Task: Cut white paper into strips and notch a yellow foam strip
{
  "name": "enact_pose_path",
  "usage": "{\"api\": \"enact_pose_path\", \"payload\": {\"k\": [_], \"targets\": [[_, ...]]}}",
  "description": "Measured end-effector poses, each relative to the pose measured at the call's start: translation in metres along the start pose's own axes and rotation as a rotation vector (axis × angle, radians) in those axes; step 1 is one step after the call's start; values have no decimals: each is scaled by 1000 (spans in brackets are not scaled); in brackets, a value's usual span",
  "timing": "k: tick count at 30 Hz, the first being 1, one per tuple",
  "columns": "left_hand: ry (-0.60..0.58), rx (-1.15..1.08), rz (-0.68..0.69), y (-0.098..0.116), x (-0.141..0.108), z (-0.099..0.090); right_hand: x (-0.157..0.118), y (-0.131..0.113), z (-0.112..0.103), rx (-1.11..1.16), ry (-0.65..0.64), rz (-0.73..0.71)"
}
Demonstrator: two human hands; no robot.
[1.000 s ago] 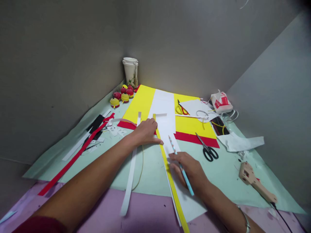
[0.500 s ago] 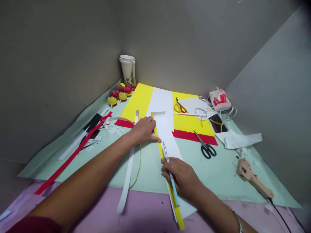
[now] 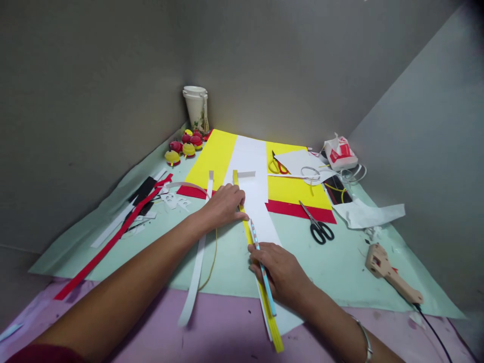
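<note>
My left hand point(image 3: 227, 204) presses on the upper part of a yellow strip point(image 3: 247, 227), its thumb and fingers at the strip's sides. Lower down, my right hand point(image 3: 282, 269) holds a light blue patterned pencil point(image 3: 268, 285) and grips the same strip, with its fingertips partly hidden. The pencil's tip points away from me beside the strip. White paper point(image 3: 266, 229) lies beneath, partly over yellow sheets point(image 3: 215, 157) with red edges. A curling white strip point(image 3: 197, 282) runs under my left wrist.
Black-handled scissors point(image 3: 319, 229) lie right of my hands, and a glue gun point(image 3: 393, 280) farther right. A red strip point(image 3: 113, 242) and scraps lie left. Red and yellow round pieces point(image 3: 173, 158) stand near a white cup point(image 3: 197, 108). A tissue pack point(image 3: 341, 152) is back right.
The whole view has shifted slightly, so things appear a little farther left and up. Both hands keep nearly the same hold on the yellow strip and pencil.
</note>
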State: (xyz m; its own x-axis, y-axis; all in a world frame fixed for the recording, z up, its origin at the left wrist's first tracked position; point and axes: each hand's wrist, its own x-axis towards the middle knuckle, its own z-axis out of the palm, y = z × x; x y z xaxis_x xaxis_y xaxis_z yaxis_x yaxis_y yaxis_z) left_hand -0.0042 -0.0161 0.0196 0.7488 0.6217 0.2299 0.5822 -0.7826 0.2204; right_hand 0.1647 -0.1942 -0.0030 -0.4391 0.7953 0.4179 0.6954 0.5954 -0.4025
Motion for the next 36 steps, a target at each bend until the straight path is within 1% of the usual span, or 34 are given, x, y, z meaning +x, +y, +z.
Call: {"api": "enact_pose_path", "payload": {"k": [4, 7, 13, 17, 21, 29, 36], "targets": [[-92, -60, 24, 7, -2, 3, -1, 0, 0, 1, -6, 8], [-119, -36, 13, 12, -4, 4, -1, 1, 1, -10, -13, 14], [-96, -41, -27, 26, -19, 0, -2, 1, 1, -3, -10, 12], [-86, -22, -14, 35, -32, -3, -1, 0, 1, -4, 2, 10], [-70, 20, -6, 41, -39, -1, 0, 0, 0, -5, 1, 14], [-63, 108, 55, 46, -49, 7, 4, -1, -2, -5, 9, 21], [-28, 162, 42, 41, -49, 8, 12, 4, 2, -7, 7, 29]]}}
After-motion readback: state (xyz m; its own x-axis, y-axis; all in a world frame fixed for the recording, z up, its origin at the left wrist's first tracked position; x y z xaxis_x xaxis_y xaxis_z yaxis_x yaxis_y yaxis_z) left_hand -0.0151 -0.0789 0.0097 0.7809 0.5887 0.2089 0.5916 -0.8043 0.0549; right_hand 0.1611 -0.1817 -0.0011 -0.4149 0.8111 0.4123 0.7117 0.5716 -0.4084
